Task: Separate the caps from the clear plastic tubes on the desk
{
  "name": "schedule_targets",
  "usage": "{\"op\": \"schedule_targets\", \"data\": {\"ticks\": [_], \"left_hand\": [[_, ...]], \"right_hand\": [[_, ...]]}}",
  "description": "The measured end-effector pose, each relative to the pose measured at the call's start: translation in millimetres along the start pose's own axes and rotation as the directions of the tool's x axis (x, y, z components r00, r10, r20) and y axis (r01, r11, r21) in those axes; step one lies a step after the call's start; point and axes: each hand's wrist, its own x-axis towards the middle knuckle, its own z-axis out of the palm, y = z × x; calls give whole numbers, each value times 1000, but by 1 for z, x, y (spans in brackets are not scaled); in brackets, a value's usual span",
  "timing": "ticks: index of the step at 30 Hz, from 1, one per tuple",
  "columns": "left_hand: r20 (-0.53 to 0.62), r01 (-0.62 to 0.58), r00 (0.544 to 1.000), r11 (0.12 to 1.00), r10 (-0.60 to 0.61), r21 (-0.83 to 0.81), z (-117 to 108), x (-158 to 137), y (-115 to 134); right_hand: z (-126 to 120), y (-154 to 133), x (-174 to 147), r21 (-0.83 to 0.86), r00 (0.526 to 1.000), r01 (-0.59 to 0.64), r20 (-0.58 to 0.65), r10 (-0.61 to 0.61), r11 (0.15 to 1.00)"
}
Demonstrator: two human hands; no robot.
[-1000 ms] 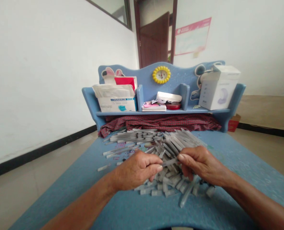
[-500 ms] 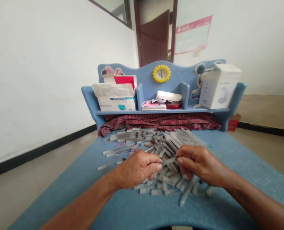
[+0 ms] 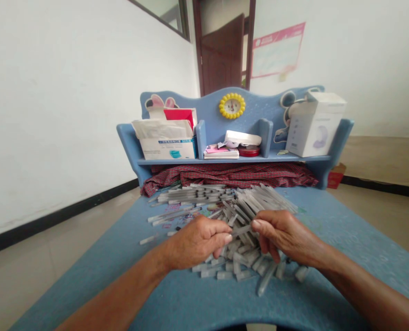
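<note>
Between my two hands is a short translucent pen piece (image 3: 241,230), which looks like a pen cap; my fingers cover its ends. My left hand (image 3: 199,241) is closed in a pinch at its left end. At the other end my right hand (image 3: 282,234) has thumb and forefinger pressed together on it, the lower fingers curled down. Under both hands spreads a heap of translucent pen caps (image 3: 225,275). Behind the right hand lie many long clear pen barrels (image 3: 264,198). Pens with black parts (image 3: 190,196) are stacked to the back left.
On the blue table (image 3: 122,285), a checked cloth (image 3: 232,175) lies below the blue shelf (image 3: 177,162). The shelf holds a mask box (image 3: 168,148), a white box (image 3: 316,126) and a red round tin (image 3: 249,151). A loose cap (image 3: 147,240) lies at the left.
My right hand's thumb and fingers have shifted slightly on the piece, its lower fingers now hanging looser. My left hand stays nearly still. The heaps look the same.
</note>
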Motion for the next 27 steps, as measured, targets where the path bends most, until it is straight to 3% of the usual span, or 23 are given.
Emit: {"op": "schedule_targets", "data": {"ticks": [2, 6, 10, 16, 23, 27], "left_hand": [[9, 7, 1000, 1000, -7, -2, 0, 0, 0], [38, 15, 999, 999, -14, -36, -2, 1, 0], [43, 32, 999, 998, -30, -57, -2, 2, -1], [17, 53, 999, 996, -52, -69, -1, 2, 0], [33, 70, 997, 997, -69, -19, 3, 5, -1], [6, 119, 993, 991, -119, -68, -18, -1, -11]], "right_hand": [[0, 0, 0, -24, 1000, 6, -14, -6, 1000], [-1, -2, 0, 118, 999, -45, 16, 43, 992], [-1, -3, 2, 156, 999, -35, -10, 37, 987], [0, -3, 5, 238, 985, 38, -173, 3, 971], [7, 0, 6, 201, 974, 54, -227, -7, 978], [-11, -1, 7, 120, 915, 86, -403, -31, 989]]}}
